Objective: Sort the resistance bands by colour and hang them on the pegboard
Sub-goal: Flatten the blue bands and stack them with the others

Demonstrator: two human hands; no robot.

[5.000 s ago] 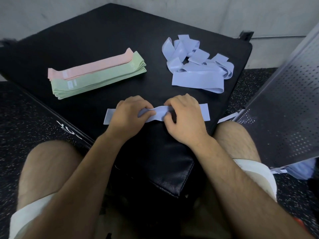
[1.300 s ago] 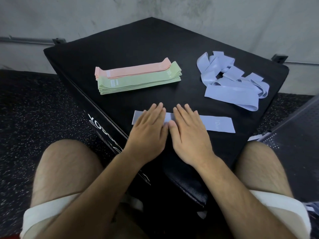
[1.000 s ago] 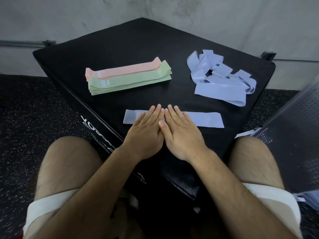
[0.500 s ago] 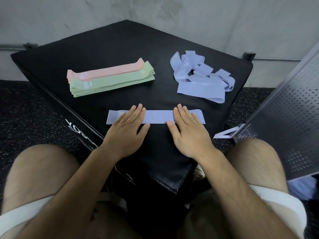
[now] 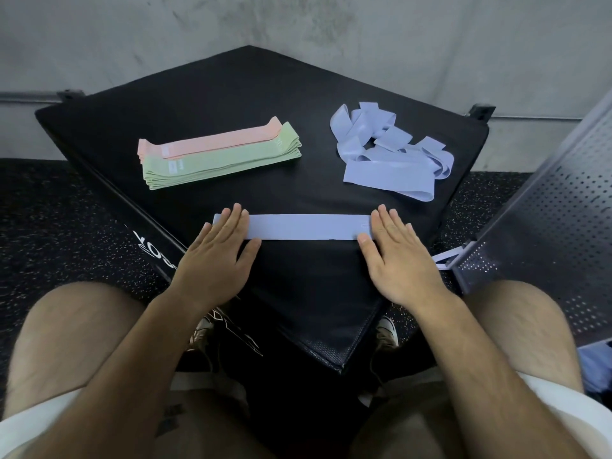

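Note:
A lilac resistance band (image 5: 303, 226) lies flat and straight across the near part of the black padded box (image 5: 231, 84). My left hand (image 5: 218, 251) presses flat on its left end, fingers straight. My right hand (image 5: 395, 256) presses flat on its right end in the same way. A neat stack of green bands (image 5: 225, 160) with pink bands (image 5: 212, 144) on top lies at the back left. A tangled heap of lilac bands (image 5: 387, 154) lies at the back right. The grey perforated pegboard (image 5: 543, 210) leans at the right edge.
The box stands on a dark speckled floor (image 5: 49, 210) against a grey concrete wall (image 5: 298, 24). My bare knees and white shorts flank the box's near corner. A lilac band end (image 5: 445, 258) shows by the pegboard's lower corner.
My hands started together at the band's middle and slid apart to its two ends, flattening it. Earlier my fingers were curled on a twisted part of the band.

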